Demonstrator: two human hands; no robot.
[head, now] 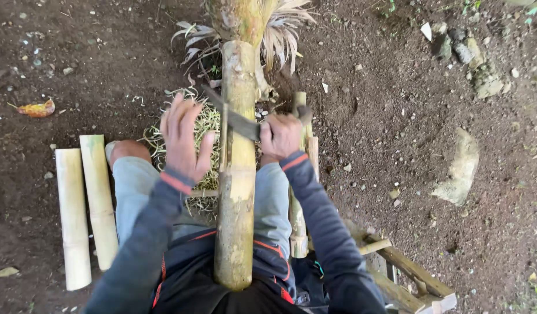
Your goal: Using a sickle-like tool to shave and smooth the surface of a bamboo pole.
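Our right grip was closed around the handle of a dark blade laid across the bamboo pole, whose long axis ran straight away from us between our knees. Our left hand hovered open just left of the pole, holding nothing.

Soft, even daylight, no hard shadows or glare. Sharp across centre of frame; slight motion blur on left hand; mild wide-angle stretching toward corners.
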